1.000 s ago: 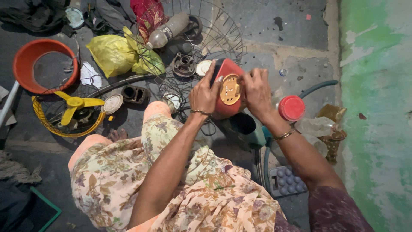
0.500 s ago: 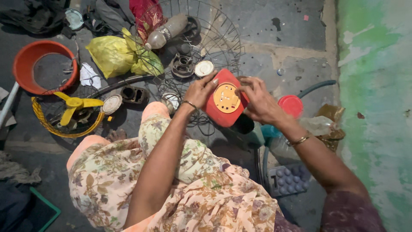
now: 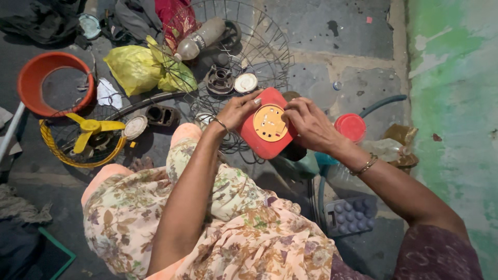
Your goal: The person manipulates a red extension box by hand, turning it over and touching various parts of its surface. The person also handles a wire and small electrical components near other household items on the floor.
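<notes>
Held part: your two hands carry a red fan housing [image 3: 267, 130] with a round orange dial plate [image 3: 270, 123] on its face, raised above the floor in front of your knees.
Left hand: your left hand [image 3: 236, 111] is closed on the housing's left edge, fingers curled over its top corner.
Right hand: your right hand [image 3: 310, 124] grips the right edge, its fingertips pressing on the rim of the dial plate.
Step in hand: you appear to be working the dial plate at its edge, steadying the housing with the left hand.
Next move: it would call for a firm left-hand hold while the right fingertips work round the plate's rim; whether the plate is loose cannot be told.
Floor, far side: a wire fan guard [image 3: 238, 57] lies beyond the housing, with a plastic bottle [image 3: 199, 39] and a yellow bag [image 3: 135, 67] beside it.
Floor, left side: a yellow fan blade [image 3: 91, 129] lies in its yellow guard, near an orange basin [image 3: 31, 72].
Floor, right side: a red lid [image 3: 350, 127] sits just beside your right wrist.
</notes>
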